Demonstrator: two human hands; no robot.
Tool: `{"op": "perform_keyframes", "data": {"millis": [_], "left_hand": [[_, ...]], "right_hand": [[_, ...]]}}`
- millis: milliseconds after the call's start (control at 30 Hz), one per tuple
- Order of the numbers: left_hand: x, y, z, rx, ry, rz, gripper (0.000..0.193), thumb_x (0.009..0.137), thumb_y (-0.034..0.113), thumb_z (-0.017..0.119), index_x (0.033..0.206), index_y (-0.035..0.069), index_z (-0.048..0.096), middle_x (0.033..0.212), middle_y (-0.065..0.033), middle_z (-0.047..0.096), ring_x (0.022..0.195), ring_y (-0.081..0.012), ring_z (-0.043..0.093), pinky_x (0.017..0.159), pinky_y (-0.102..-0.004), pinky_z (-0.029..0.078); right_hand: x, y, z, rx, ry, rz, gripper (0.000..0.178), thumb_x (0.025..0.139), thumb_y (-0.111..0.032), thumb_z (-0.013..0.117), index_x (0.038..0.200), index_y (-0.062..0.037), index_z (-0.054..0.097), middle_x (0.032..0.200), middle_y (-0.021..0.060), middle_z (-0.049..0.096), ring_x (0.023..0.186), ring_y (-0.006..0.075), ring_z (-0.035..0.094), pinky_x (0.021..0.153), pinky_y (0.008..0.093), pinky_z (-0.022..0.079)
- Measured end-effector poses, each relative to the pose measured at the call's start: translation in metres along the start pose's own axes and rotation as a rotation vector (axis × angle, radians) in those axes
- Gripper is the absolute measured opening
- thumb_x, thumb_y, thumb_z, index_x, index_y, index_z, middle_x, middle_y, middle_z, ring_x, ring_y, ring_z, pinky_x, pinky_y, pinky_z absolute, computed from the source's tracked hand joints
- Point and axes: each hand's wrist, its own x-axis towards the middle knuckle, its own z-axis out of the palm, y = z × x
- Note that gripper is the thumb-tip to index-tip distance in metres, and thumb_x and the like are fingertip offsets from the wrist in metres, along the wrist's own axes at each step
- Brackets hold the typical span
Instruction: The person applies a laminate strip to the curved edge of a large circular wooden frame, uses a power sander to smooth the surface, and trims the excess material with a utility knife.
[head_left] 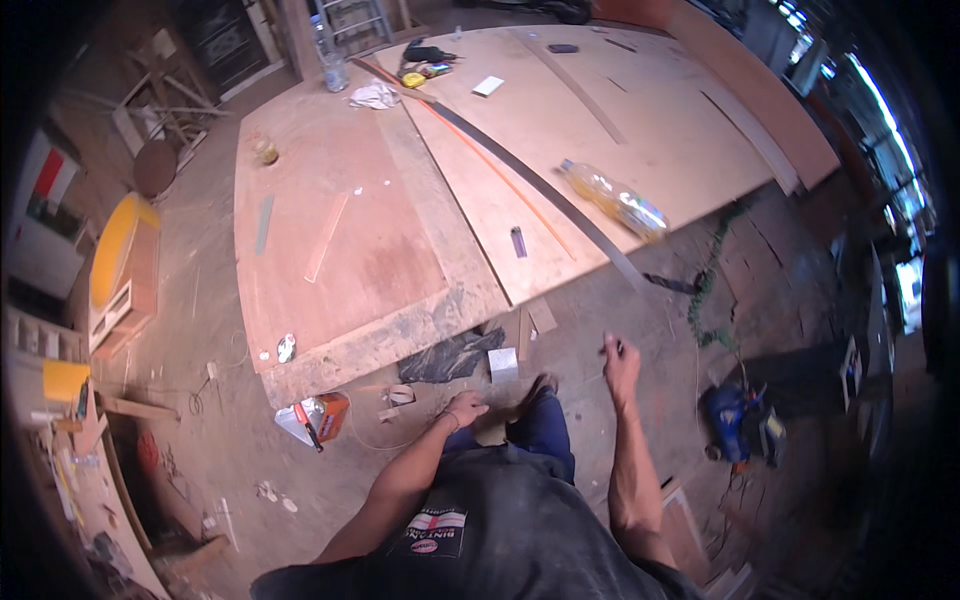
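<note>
My right hand [622,368] is raised over the floor just off the table's near edge, its fingers closed around a small dark thing that I cannot make out. Close to my left thigh hangs my left hand [466,408], fingers loosely bent and nothing visible in them. A long dark strip [530,178] curves across the plywood table [480,110], its near end jutting past the edge. Alongside it runs a thin orange strip [490,160]. A plastic bottle of yellowish liquid [613,200] lies near the right edge, and a small purple lighter-like object [518,242] rests nearby.
A clear bottle [331,65], a crumpled white cloth [374,95] and a dark power tool [428,53] are at the table's far side. An orange can [328,412] stands below its left corner. On the floor to the right is a blue machine [738,420].
</note>
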Motion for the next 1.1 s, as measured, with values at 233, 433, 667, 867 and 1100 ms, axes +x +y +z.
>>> {"op": "perform_keyframes", "data": {"millis": [233,433,667,867,1100], "left_hand": [[-0.069,-0.033,-0.081,-0.093,0.659,-0.371,0.037,0.088,0.025,0.079,0.115,0.001,0.074,0.11,-0.0187,0.076,0.099,-0.0276,0.073,0.09,-0.0412,0.056],[-0.13,0.023,-0.03,-0.397,0.885,-0.932,0.048,0.086,0.021,0.081,0.127,-0.001,0.069,0.093,-0.0165,0.079,0.079,-0.0215,0.074,0.07,-0.0365,0.059],[-0.069,0.133,0.097,-0.458,0.654,-0.929,0.045,0.096,0.031,0.072,0.134,0.007,0.068,0.102,-0.0117,0.079,0.087,-0.0199,0.075,0.068,-0.0347,0.061],[-0.061,0.148,0.126,-0.368,0.585,-0.824,0.053,0.092,0.031,0.078,0.131,-0.003,0.066,0.113,-0.0198,0.077,0.105,-0.0223,0.075,0.094,-0.0331,0.058],[-0.063,0.138,0.1,-0.593,0.885,-0.888,0.055,0.093,0.031,0.078,0.135,-0.002,0.064,0.113,-0.0229,0.076,0.101,-0.0244,0.075,0.089,-0.035,0.059]], "right_hand": [[0.315,-0.235,0.068,0.19,-0.115,-0.48,0.038,0.1,-0.035,0.065,0.123,-0.0051,0.073,0.102,0.0213,0.076,0.097,0.0335,0.074,0.089,0.043,0.055],[0.518,-0.296,0.201,-0.178,-0.301,-0.579,0.048,0.101,-0.031,0.062,0.144,-0.0123,0.056,0.118,0.0266,0.069,0.106,0.0439,0.071,0.09,0.0543,0.056],[0.613,-0.338,0.314,-0.524,-0.372,-0.635,0.102,0.092,-0.035,0.076,0.166,-0.0376,0.007,0.135,0.0344,0.058,0.109,0.0459,0.07,0.091,0.053,0.059],[0.681,-0.399,0.347,-0.652,-0.593,-0.821,0.141,0.062,-0.026,0.099,0.165,-0.0479,0.005,0.145,0.0097,0.063,0.135,0.0339,0.058,0.107,0.0483,0.053],[0.665,-0.358,0.357,-0.589,-0.4,-0.96,0.063,0.085,-0.035,0.082,0.14,-0.0276,0.051,0.103,0.0212,0.075,0.095,0.0454,0.073,0.076,0.0567,0.058]]}}
